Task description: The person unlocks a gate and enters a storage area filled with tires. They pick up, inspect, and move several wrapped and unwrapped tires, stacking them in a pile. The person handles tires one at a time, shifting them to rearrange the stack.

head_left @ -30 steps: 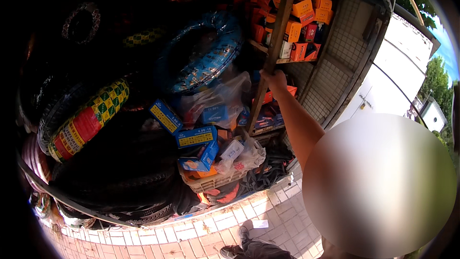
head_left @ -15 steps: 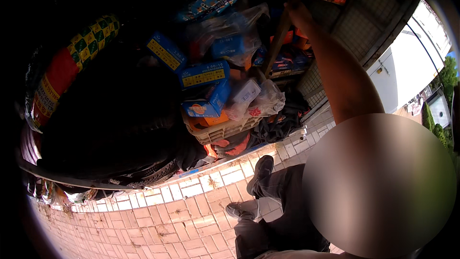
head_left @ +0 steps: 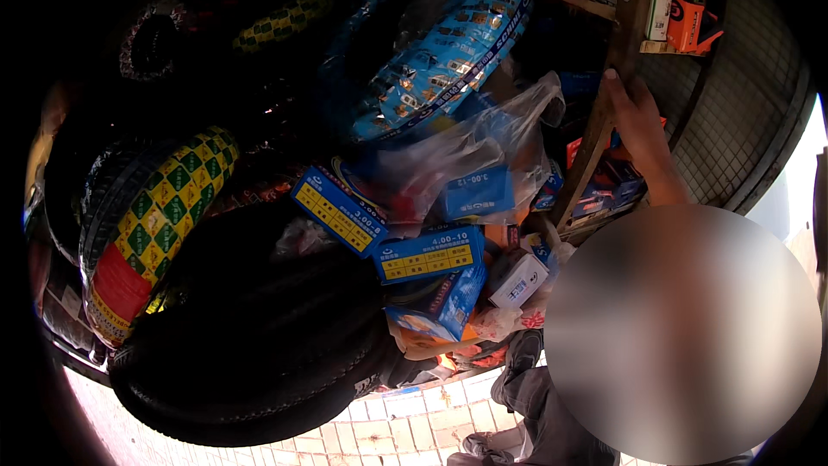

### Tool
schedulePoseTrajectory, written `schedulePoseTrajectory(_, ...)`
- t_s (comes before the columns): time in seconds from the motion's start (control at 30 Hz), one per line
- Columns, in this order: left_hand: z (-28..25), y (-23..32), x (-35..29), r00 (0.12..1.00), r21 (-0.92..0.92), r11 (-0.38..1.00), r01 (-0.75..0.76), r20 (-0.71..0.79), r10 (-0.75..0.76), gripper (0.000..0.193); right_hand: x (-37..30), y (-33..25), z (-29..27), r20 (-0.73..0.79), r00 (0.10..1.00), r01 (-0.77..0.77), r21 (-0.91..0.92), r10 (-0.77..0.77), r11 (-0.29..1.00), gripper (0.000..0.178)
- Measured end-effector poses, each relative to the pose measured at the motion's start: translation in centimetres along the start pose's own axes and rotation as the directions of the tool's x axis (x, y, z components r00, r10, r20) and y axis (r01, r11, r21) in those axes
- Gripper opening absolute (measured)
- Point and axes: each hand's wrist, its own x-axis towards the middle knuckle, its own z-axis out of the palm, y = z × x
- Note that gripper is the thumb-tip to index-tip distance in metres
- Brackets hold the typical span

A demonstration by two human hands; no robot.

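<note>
My right hand (head_left: 640, 123) is at the upright brown post (head_left: 630, 13) of a shelf. One fingertip lies on the post's front face, and the hand's other fingers are partly hidden at its edge. The hand looks closed around the post. A round blur covers most of the forearm. My left hand is not in view. To the left of the post hangs a clear plastic bag (head_left: 448, 151). Below it are blue cardboard boxes with yellow panels (head_left: 431, 255) and a white box (head_left: 519, 280). A tyre in blue printed wrapping (head_left: 435, 78) lies above the bag.
Black tyres (head_left: 259, 354) fill the dark left side, beside a tyre in yellow-green checked wrapping (head_left: 185, 185). Orange and white boxes (head_left: 686, 22) sit on the upper shelf. A mesh panel (head_left: 759, 78) stands at right. Paving (head_left: 388, 423) runs along the bottom, with my legs (head_left: 552, 418).
The view has moved closer to the tyres and boxes, which sit larger and further into the picture. My right hand stays at the post, its arm now mostly behind the blur.
</note>
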Motion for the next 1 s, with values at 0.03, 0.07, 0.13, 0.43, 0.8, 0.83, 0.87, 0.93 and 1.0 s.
schedulePoseTrajectory(0.03, -0.3, -0.5, 1.5, 0.999, -0.005, 0.999, 0.040, -0.013, -0.040, 0.037, -0.5, -0.2, 0.6, 0.013, 0.998, -0.056, -0.013, 0.056, 0.998, 0.060)
schedulePoseTrajectory(0.07, -0.4, -0.8, 3.5, 0.996, -0.027, 0.996, 0.086, -0.016, -0.087, 0.037, -1.2, -0.3, 0.3, -0.024, 0.998, -0.064, -0.094, 0.062, 0.994, 0.062)
schedulePoseTrajectory(0.13, -0.3, -0.3, 8.1, 0.985, -0.052, 0.986, 0.158, -0.056, -0.161, 0.037, -1.2, -0.2, 1.4, -0.090, 0.995, -0.066, -0.144, 0.054, 0.987, 0.067)
schedulePoseTrajectory(0.43, -1.6, 5.0, 22.5, 0.899, -0.175, 0.917, 0.359, -0.198, -0.390, 0.036, -3.5, 4.8, -4.8, 0.008, 0.967, -0.253, -0.074, 0.254, 0.965, 0.053)
schedulePoseTrajectory(0.8, -7.1, 14.5, 29.9, 0.859, -0.164, 0.905, 0.392, -0.286, -0.424, 0.035, -1.3, 2.9, -7.6, 0.361, 0.868, -0.148, -0.467, 0.341, 0.872, 0.022)
schedulePoseTrajectory(0.83, -7.5, 15.2, 30.2, 0.857, -0.166, 0.904, 0.395, -0.288, -0.428, 0.035, -1.6, 3.0, -7.6, 0.327, 0.853, -0.234, -0.457, 0.406, 0.858, 0.023)
schedulePoseTrajectory(0.87, -8.0, 15.8, 30.7, 0.857, -0.174, 0.901, 0.396, -0.283, -0.431, 0.035, -1.4, 2.5, -7.5, 0.288, 0.837, -0.311, -0.451, 0.466, 0.837, 0.025)
schedulePoseTrajectory(0.93, -8.9, 16.9, 31.4, 0.855, -0.187, 0.899, 0.395, -0.282, -0.435, 0.035, -0.5, 1.3, -7.1, 0.294, 0.825, -0.318, -0.465, 0.483, 0.826, 0.027)
schedulePoseTrajectory(1.0, -10.1, 18.2, 32.2, 0.854, -0.206, 0.894, 0.398, -0.274, -0.443, 0.035, 0.2, 0.0, -6.4, 0.297, 0.832, -0.296, -0.476, 0.469, 0.828, 0.030)
